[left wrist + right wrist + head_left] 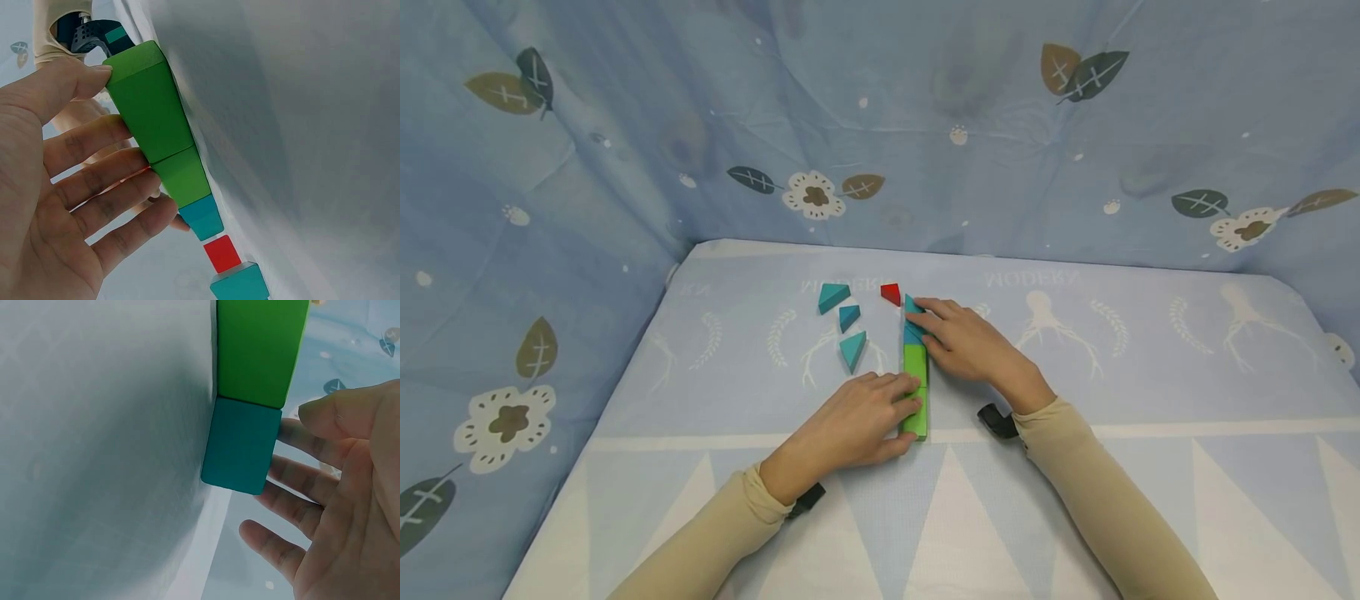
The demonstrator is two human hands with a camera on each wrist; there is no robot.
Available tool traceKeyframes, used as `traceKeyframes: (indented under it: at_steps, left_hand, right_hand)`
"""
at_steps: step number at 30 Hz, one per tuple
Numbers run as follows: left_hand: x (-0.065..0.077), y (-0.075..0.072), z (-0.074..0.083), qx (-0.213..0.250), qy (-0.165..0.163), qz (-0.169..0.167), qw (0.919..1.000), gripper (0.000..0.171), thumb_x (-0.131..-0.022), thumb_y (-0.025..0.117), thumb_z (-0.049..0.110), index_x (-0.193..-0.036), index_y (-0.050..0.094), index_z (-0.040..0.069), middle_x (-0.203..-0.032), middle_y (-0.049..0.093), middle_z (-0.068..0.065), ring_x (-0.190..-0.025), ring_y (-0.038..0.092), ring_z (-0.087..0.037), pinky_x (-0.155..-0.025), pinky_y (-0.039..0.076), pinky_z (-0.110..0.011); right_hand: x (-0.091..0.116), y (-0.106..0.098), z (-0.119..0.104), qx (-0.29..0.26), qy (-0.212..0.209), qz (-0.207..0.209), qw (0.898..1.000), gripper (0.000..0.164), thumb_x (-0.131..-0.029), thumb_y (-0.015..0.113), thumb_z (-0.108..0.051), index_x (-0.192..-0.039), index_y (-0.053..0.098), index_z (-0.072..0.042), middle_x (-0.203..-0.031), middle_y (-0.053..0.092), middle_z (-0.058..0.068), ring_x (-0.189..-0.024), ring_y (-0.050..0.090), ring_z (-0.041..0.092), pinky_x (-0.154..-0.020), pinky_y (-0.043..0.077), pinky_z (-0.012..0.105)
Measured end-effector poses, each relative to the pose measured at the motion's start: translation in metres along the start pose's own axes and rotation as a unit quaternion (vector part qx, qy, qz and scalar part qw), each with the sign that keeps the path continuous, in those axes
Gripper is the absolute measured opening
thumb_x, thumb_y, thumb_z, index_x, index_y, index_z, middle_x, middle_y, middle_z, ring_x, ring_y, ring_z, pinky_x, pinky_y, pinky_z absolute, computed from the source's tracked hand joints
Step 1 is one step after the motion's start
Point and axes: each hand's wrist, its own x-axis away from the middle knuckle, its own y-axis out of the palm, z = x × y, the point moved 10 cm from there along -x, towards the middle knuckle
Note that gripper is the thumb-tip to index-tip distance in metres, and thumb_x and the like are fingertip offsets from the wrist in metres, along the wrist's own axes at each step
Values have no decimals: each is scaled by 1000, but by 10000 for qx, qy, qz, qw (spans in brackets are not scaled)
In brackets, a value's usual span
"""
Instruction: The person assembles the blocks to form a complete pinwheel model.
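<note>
Two green blocks, the nearer [917,425] and the farther [914,360], lie end to end in a line on the cloth. Teal pieces [910,308] continue the line at its far end. My left hand [861,421] rests along the left side of the green blocks, thumb at the near block's end [150,106] and fingers extended. From the right, my right hand [970,343] touches the teal pieces with its fingertips. In the right wrist view its fingers are spread beside the teal block [242,447], which abuts a green block [256,350].
Left of the line lie three loose teal pieces: a far one [832,297], a small middle one [849,317] and a triangular one [853,350]. A small red block [891,293] sits near the line's far end. Patterned cloth [1150,358] covers the table; a blue curtain [910,167] hangs behind.
</note>
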Motion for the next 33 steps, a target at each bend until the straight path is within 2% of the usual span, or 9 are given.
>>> traceKeyframes:
  at_steps: [9, 17, 25, 33]
  left_hand:
    - [-1, -2, 0, -94, 33, -2, 10000, 37, -86, 71, 38, -113, 74, 14, -125, 65, -3, -115, 63, -17, -88, 53, -32]
    - [-1, 1, 3, -204, 12, -168, 9996, 39, -87, 70, 39, -116, 73, 13, -127, 64, -5, -116, 63, -19, -91, 53, -36]
    - [-1, 0, 3, -219, -9, -223, 9995, 39, -87, 70, 37, -117, 72, 13, -129, 64, -4, -119, 62, -20, -92, 53, -35]
    - [0, 2, 2, -232, -32, -276, 9993, 39, -88, 69, 38, -118, 72, 14, -130, 63, -4, -120, 61, -19, -92, 53, -36]
  right_hand:
    - [-1, 0, 0, 10, 13, -8, 10000, 44, -101, 50, -18, -145, 49, -11, -154, 39, 12, -141, 39, 31, -112, 35, 52]
    - [0, 2, 0, -7, -13, -45, 10000, 46, -101, 50, -19, -146, 46, -12, -154, 38, 12, -140, 40, 32, -112, 36, 53]
    - [3, 0, -6, -34, -249, 44, 9997, 41, -100, 53, -15, -141, 55, -19, -154, 38, 13, -139, 41, 34, -110, 38, 53]
    - [3, 1, -8, -8, -329, 4, 9995, 40, -100, 53, -16, -139, 57, -19, -152, 41, 13, -140, 40, 31, -112, 36, 52]
